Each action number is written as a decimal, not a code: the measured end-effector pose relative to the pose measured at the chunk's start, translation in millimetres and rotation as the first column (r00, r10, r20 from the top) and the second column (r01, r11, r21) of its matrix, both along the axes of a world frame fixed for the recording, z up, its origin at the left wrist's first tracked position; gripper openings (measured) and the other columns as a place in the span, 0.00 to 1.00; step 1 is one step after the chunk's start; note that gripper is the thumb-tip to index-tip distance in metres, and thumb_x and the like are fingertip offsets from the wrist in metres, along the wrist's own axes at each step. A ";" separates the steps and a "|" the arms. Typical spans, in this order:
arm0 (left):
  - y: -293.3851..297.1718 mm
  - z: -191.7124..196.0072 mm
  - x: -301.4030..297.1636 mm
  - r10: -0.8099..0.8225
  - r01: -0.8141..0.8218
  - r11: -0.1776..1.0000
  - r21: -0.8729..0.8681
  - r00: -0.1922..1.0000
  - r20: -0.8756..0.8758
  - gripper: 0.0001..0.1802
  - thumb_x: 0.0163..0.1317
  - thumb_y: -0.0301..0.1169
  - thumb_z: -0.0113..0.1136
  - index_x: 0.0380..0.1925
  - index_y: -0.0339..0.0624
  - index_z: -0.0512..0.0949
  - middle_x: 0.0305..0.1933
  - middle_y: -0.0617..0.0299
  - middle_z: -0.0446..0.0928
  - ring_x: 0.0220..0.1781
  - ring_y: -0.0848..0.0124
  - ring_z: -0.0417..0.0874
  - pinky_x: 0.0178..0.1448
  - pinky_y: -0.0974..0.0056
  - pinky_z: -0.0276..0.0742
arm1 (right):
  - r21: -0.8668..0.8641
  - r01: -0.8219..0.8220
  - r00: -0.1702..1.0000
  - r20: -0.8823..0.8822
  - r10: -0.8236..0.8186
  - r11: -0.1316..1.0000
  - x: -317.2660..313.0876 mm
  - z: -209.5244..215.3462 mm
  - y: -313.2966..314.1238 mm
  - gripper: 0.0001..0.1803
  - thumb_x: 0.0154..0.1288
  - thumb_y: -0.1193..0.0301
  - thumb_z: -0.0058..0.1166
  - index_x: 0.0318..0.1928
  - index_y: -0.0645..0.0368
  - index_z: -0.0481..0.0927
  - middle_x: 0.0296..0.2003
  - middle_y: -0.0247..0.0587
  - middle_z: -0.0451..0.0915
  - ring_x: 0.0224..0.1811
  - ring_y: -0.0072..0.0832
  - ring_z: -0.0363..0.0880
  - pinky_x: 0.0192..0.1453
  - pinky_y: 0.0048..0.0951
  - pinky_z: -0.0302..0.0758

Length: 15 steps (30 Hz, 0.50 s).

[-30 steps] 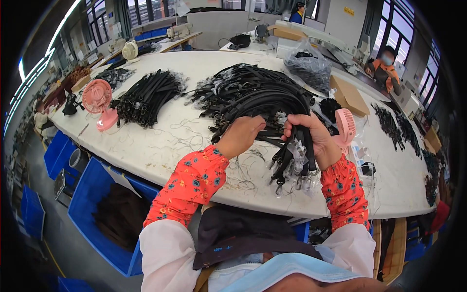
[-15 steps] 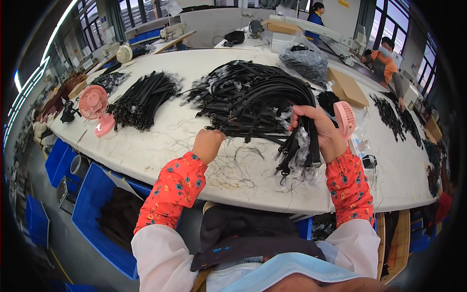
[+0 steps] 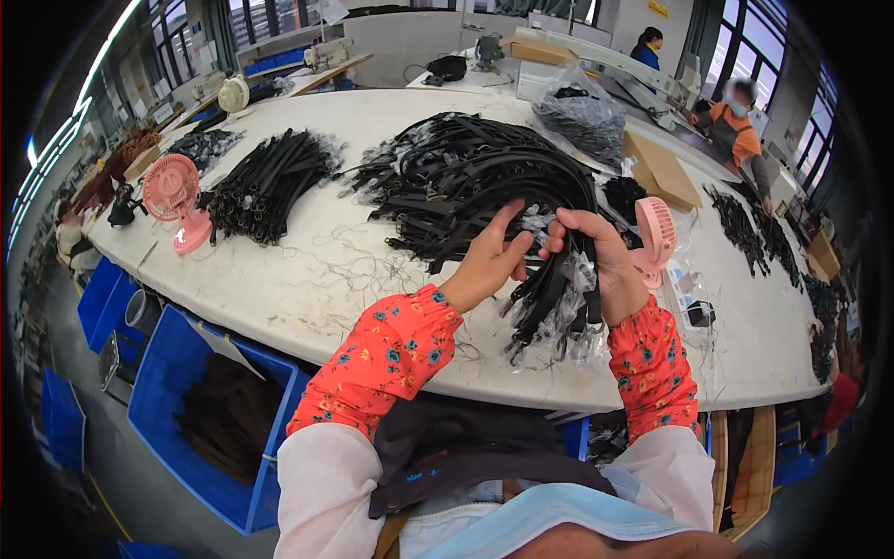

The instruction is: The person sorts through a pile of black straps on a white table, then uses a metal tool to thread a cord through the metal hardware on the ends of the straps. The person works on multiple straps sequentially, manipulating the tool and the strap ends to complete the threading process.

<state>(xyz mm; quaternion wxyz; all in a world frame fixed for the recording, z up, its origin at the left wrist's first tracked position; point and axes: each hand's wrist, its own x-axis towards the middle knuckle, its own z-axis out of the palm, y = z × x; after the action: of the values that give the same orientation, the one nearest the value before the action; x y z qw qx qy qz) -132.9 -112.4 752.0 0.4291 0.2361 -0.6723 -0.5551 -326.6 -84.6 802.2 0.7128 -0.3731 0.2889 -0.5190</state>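
Observation:
My right hand [image 3: 607, 256] is closed around a bundle of black straps [image 3: 577, 224], whose ends with clear plastic hang below toward the table's near edge. To its left, my left hand [image 3: 489, 253] reaches in beside the bundle, thumb and forefinger apart, close to a piece of clear plastic [image 3: 537, 222]. I see nothing held in it, though some of its fingers are hidden. Behind both hands spreads a large heap of black straps [image 3: 438, 172], arching over to the right into the bundle.
Another strap pile [image 3: 270, 182] lies left, beside a pink fan [image 3: 174, 191]. A second pink fan [image 3: 656, 228] stands by my right wrist. Loose threads lie on the white table [image 3: 307, 289]. A blue bin [image 3: 168, 419] sits below left; a co-worker [image 3: 736, 126] is at far right.
My left hand has moved right and up from the near side of the heap to the bundle, its fingers opening. My right hand still grips the straps, shifted slightly left.

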 end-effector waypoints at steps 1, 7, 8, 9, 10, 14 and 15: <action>-1.2 1.9 -6.2 -0.039 0.041 0.999 0.033 0.998 -0.052 0.31 0.77 0.37 0.50 0.73 0.33 0.57 0.43 0.65 0.77 0.31 0.80 0.75 0.36 0.72 0.74 | 0.013 -0.007 1.000 0.015 0.007 1.000 1.8 1.0 3.4 0.12 0.68 0.68 0.60 0.29 0.61 0.80 0.25 0.41 0.81 0.28 0.32 0.83 0.42 0.38 0.85; -11.7 -1.6 -9.6 -0.148 0.150 0.987 0.060 0.988 -0.034 0.14 0.76 0.36 0.54 0.48 0.35 0.79 0.34 0.70 0.78 0.31 0.84 0.73 0.35 0.75 0.71 | 0.004 -0.080 0.994 0.081 0.079 0.997 3.2 -0.5 7.7 0.11 0.68 0.69 0.59 0.30 0.62 0.80 0.25 0.42 0.81 0.29 0.35 0.84 0.43 0.39 0.85; -11.9 -0.5 -5.6 -0.114 0.113 0.993 0.034 0.993 0.015 0.13 0.76 0.36 0.55 0.45 0.36 0.80 0.32 0.71 0.77 0.30 0.84 0.72 0.33 0.76 0.70 | -0.012 -0.072 0.995 0.064 0.073 0.997 2.3 -0.6 8.7 0.11 0.68 0.69 0.59 0.30 0.63 0.80 0.26 0.42 0.81 0.29 0.36 0.84 0.43 0.38 0.85; -11.7 0.9 -1.6 -0.077 0.077 0.997 0.006 0.995 0.064 0.13 0.75 0.36 0.55 0.41 0.36 0.81 0.29 0.71 0.77 0.28 0.84 0.72 0.32 0.76 0.70 | -0.013 -0.057 0.996 0.061 0.058 0.998 1.6 -0.3 9.6 0.11 0.68 0.69 0.59 0.30 0.62 0.80 0.26 0.42 0.81 0.29 0.35 0.84 0.43 0.38 0.85; -9.2 2.6 1.2 -0.048 0.049 0.999 -0.006 0.995 0.083 0.12 0.75 0.35 0.56 0.40 0.36 0.81 0.28 0.71 0.76 0.26 0.84 0.72 0.30 0.75 0.69 | -0.012 -0.041 0.997 0.060 0.041 0.999 0.2 -1.3 10.8 0.11 0.68 0.69 0.59 0.30 0.62 0.80 0.25 0.42 0.81 0.30 0.34 0.84 0.43 0.38 0.85; -7.2 -6.3 11.6 0.162 -0.143 0.970 -0.194 0.983 0.083 0.10 0.73 0.34 0.58 0.37 0.37 0.80 0.22 0.70 0.75 0.21 0.83 0.70 0.25 0.73 0.66 | -0.020 -0.014 0.996 0.089 0.016 1.000 -0.4 -4.6 11.9 0.10 0.67 0.70 0.59 0.29 0.62 0.80 0.25 0.40 0.81 0.30 0.31 0.83 0.43 0.36 0.85; -9.8 -11.5 15.1 0.233 -0.210 0.939 -0.271 0.971 0.055 0.10 0.72 0.33 0.59 0.37 0.37 0.80 0.21 0.69 0.74 0.20 0.84 0.70 0.24 0.72 0.66 | -0.023 -0.003 0.996 0.092 0.005 1.000 0.8 -4.2 12.2 0.10 0.67 0.70 0.59 0.29 0.61 0.80 0.25 0.40 0.80 0.29 0.31 0.83 0.43 0.36 0.85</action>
<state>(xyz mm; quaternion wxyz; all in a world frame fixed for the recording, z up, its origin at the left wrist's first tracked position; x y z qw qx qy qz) -117.8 -122.2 740.5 0.4871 0.2748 -0.7271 -0.3982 -325.8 -72.4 798.0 0.7221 -0.3575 0.2487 -0.5375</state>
